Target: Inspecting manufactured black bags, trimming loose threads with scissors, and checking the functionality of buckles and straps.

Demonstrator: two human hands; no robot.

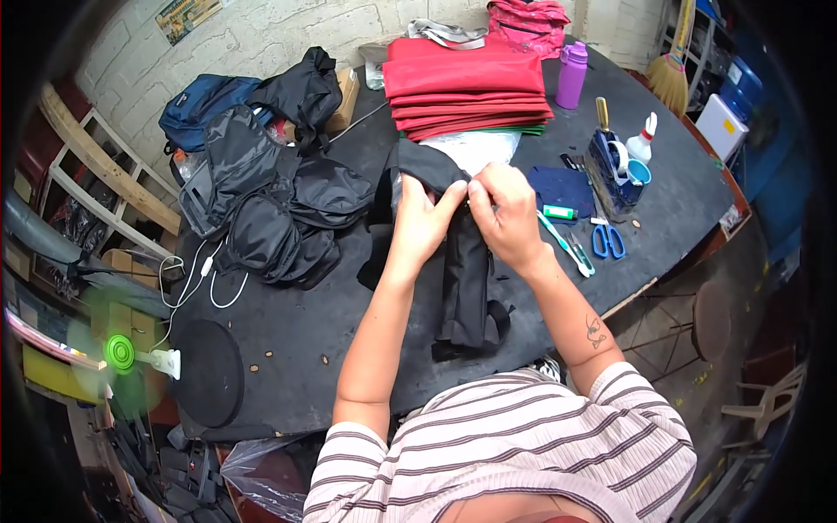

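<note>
A black fabric bag (465,288) lies on the dark table in front of me, its lower part hanging toward the near edge. My left hand (421,213) grips its upper edge, thumb on top and fingers tucked under the cloth. Right beside it, my right hand (506,209) is closed in a pinch at the same edge, fingertips touching the left thumb. Whatever small part sits between those fingertips is hidden. Just beyond both hands rests a clear plastic sheet (471,150), below a stack of folded red fabric (466,78).
Black bags (261,235) pile up on the left, with a blue backpack (205,109) behind. At right are blue-handled scissors (608,241), a toothbrush (565,244), a tool holder (615,179), a spray bottle (643,139) and a purple bottle (571,77). A green fan (119,352) spins at the left edge.
</note>
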